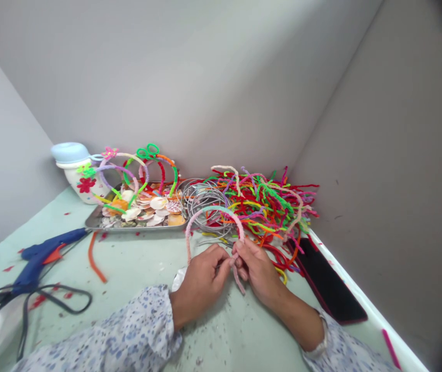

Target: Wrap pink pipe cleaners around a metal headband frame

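A headband (214,209) wrapped in pink and mint fuzzy pipe cleaner stands as an arch between my hands. My right hand (258,271) is closed on its right leg, thumb and fingers pinched together. Beside it, my left hand (207,276) is closed too, its thumb and forefinger meeting the right fingertips at a pale pink pipe cleaner (238,281). The loose end of that pipe cleaner hangs below the fingers. My left hand covers the lower part of the headband's left leg. Just what lies between the fingertips is partly hidden.
Behind my hands lie bare metal hoops (201,199) and a heap of coloured pipe cleaners (271,201). A metal tray (139,229) holds decorated headbands and round patches. A blue glue gun (35,263), a white bottle (77,175) and a black phone (333,284) sit around the table.
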Available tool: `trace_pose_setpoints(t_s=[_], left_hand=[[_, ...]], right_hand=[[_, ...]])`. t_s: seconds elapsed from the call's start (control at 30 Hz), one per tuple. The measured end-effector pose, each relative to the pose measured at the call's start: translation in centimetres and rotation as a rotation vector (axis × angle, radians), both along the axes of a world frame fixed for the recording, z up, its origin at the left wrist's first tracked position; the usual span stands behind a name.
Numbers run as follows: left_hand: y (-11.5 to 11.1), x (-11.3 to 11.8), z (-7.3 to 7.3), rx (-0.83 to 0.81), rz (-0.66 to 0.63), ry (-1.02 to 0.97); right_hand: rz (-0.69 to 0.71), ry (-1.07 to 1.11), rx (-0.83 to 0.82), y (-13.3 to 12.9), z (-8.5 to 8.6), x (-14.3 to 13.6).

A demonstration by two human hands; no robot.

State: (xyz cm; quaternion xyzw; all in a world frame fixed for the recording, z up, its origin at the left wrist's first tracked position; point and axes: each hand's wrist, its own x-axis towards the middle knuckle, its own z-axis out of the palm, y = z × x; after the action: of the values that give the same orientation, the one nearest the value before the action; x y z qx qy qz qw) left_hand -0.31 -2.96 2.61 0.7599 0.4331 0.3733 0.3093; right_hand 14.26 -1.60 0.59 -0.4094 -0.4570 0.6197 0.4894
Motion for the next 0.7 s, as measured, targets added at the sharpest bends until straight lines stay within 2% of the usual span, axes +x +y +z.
trace_pose_setpoints(t_s=[0.27, 0.7], left_hand=[[-0.12, -0.10, -0.04, 0.031, 0.013, 0.097], [-0.27, 0.03, 0.04, -0.012, 0.036, -0.002]], right_hand=[[-0.015, -0.009, -0.001, -0.05, 0.19, -0.12], [-0.033, 0.000, 0.006, -0.08, 0.03, -0.14]])
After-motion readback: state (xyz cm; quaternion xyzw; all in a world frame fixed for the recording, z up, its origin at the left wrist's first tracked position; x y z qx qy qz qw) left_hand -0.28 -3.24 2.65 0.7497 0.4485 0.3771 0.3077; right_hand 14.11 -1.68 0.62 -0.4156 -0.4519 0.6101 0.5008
